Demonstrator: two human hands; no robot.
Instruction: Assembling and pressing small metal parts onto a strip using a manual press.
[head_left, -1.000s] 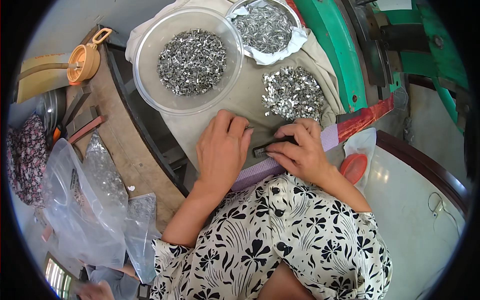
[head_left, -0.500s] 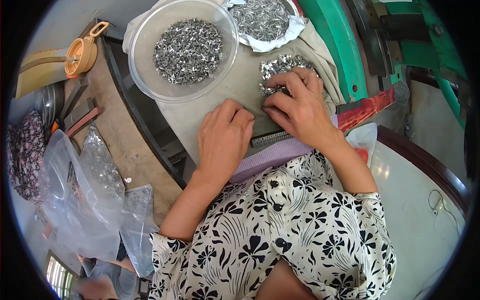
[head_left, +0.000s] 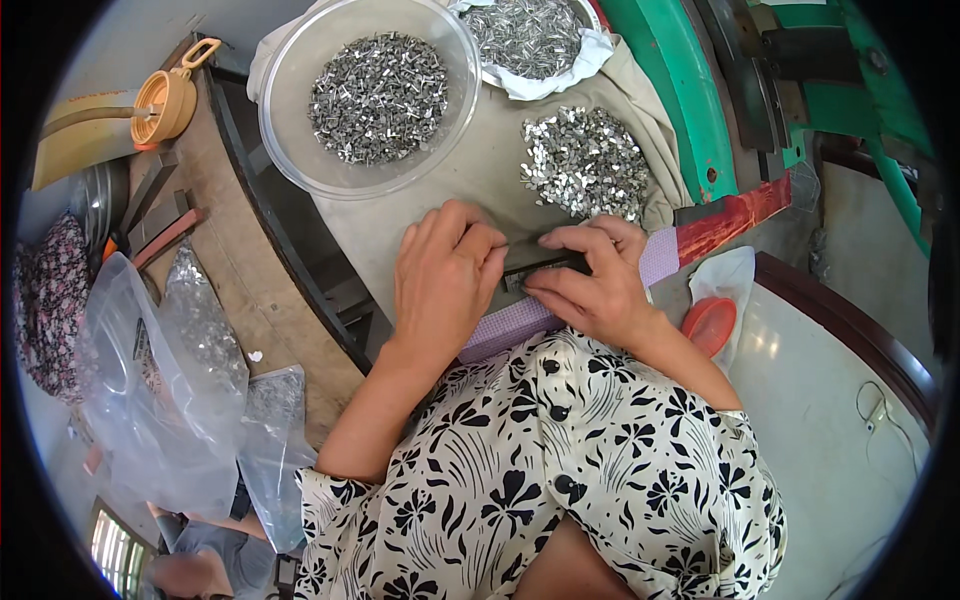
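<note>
My left hand (head_left: 445, 275) is closed, thumb and index finger pressed together by the left end of a dark slotted bar (head_left: 514, 280). Whatever its fingertips pinch is too small to make out. At the bar, my right hand (head_left: 603, 280) has its thumb and fingers drawn together over the slots, covering much of it. A lavender textured strip (head_left: 510, 328) lies along the near side of the bar. Just beyond my right hand spreads a pile of small shiny metal pieces (head_left: 585, 160) on beige cloth (head_left: 465, 165).
A large clear bowl (head_left: 272, 140) holds small metal parts. Behind the pile, a paper-lined bowl (head_left: 590, 55) contains slender shiny pieces. Green machine framing (head_left: 668, 100) borders the right. Plastic bags (head_left: 165, 390) lie left, beside a wooden board (head_left: 245, 255); a red lid (head_left: 709, 325) lies right.
My right hand has moved from the metal pile toward me, down to the slotted bar, uncovering the pile and the red lid. My left hand has barely moved.
</note>
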